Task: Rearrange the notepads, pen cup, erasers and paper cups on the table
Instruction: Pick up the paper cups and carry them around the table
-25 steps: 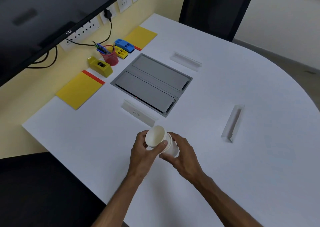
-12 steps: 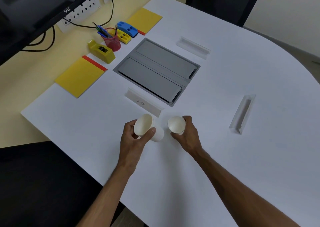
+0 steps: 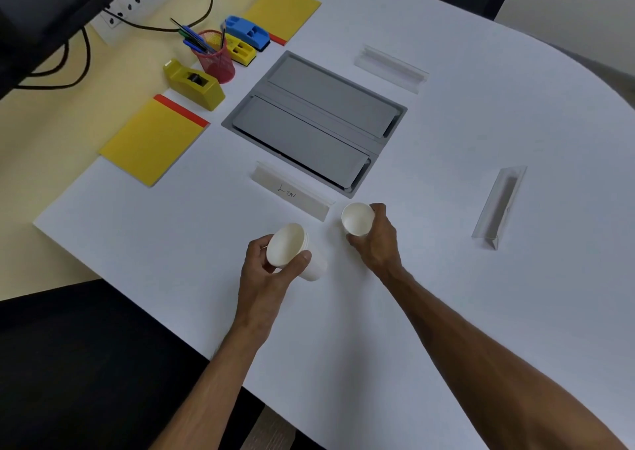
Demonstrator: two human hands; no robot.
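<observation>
My left hand (image 3: 266, 274) grips a tilted stack of white paper cups (image 3: 292, 252) just above the white table (image 3: 446, 140). My right hand (image 3: 376, 240) holds a single white paper cup (image 3: 357, 218) upright, close to the table beside a name holder. Two yellow notepads lie at the far left: one near (image 3: 153, 140), one farther back (image 3: 283, 11). A red mesh pen cup (image 3: 216, 57) stands between them. Beside the pen cup sit a yellow eraser (image 3: 240, 50), a blue eraser (image 3: 247, 32) and another yellow eraser (image 3: 192, 83).
A grey cable hatch (image 3: 316, 119) is set into the table's middle. Three clear name holders lie around it: near (image 3: 292, 191), far (image 3: 391, 68) and right (image 3: 500, 205). A monitor and socket strip with black cables line the wall at left.
One cup has been pulled out of the stack. My right hand carried it to the right and down toward the table, while my left hand kept the rest of the stack.
</observation>
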